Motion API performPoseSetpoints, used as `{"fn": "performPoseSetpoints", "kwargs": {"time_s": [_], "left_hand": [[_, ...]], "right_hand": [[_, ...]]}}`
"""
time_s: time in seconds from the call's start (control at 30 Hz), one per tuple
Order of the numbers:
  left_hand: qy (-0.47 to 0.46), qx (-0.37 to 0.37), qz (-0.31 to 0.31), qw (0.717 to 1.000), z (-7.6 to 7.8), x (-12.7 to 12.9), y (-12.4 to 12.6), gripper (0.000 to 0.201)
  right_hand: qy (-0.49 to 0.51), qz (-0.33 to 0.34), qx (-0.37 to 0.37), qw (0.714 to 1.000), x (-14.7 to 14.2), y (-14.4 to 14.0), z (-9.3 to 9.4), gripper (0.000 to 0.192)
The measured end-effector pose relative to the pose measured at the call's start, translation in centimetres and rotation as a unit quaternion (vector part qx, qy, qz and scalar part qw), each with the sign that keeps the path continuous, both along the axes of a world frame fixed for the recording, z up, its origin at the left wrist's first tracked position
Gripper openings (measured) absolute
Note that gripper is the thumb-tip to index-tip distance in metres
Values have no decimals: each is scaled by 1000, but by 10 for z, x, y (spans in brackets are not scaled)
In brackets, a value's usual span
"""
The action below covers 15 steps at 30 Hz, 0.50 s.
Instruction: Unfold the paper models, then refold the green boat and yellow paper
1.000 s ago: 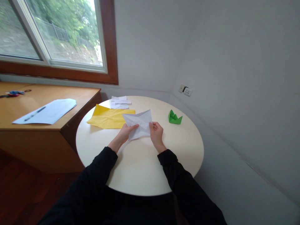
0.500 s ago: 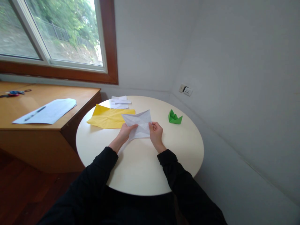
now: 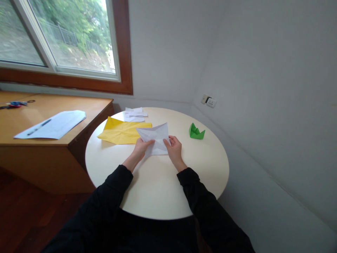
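A creased white paper sheet [image 3: 154,135] is held just above the round cream table [image 3: 158,189]. My left hand [image 3: 140,148] pinches its lower left edge. My right hand [image 3: 173,149] grips its right side, thumb lying over the paper. Both sleeves are black. Left of the white sheet a creased yellow paper [image 3: 122,132] lies flat on the table. A folded green paper shape [image 3: 196,131] stands to the right of my hands.
Small white paper pieces [image 3: 135,114] lie at the table's far edge. A wooden desk [image 3: 86,112] on the left carries a white sheet with a pen [image 3: 39,127] and scissors [image 3: 13,104]. Walls close in behind and to the right, with a socket [image 3: 208,101].
My right thumb has slid leftward over the white paper, and the sheet has shifted slightly. My left hand stays almost where it was.
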<state>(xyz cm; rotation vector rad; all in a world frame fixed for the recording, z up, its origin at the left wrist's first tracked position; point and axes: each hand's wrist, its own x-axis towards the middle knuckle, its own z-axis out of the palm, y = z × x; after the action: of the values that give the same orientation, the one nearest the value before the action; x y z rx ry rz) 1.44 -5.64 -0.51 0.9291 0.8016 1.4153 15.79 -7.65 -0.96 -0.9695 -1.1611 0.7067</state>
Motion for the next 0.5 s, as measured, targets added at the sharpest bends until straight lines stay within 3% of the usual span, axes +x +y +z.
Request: {"fn": "performPoseSetpoints", "kwargs": {"time_s": [0.17,0.5], "left_hand": [[-1,-5,0,1000,1,0,-1,42],[2,-32,8,999,6,1,-3,38]], "right_hand": [[49,74,-65,994,-2,-2,1,50],[58,75,-74,993,-1,-1,1,48]]}}
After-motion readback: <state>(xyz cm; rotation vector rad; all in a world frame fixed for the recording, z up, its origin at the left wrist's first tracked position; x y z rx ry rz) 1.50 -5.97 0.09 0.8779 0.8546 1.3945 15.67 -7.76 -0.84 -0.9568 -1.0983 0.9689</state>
